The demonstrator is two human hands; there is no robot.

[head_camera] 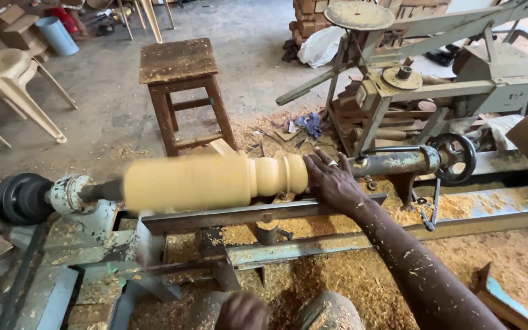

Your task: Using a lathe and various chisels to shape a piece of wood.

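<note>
A pale yellow turned wooden piece (215, 180) is mounted across a wood lathe, blurred as if spinning, with beads cut near its right end. My right hand (332, 182) lies with fingers spread on that right end, where it meets the tailstock (398, 162). The tool rest bar (245, 214) runs just below the piece. My left hand (242, 311) sits low at the bottom edge with fingers curled; whether it holds anything is hidden. The headstock (38, 197) drives the left end.
Thick sawdust (349, 269) covers the lathe bed and floor. A wooden stool (181, 73) stands behind the lathe, and a plastic chair (7, 79) is at far left. Another metal machine (459, 67) fills the back right. A handwheel (454, 157) sits on the tailstock.
</note>
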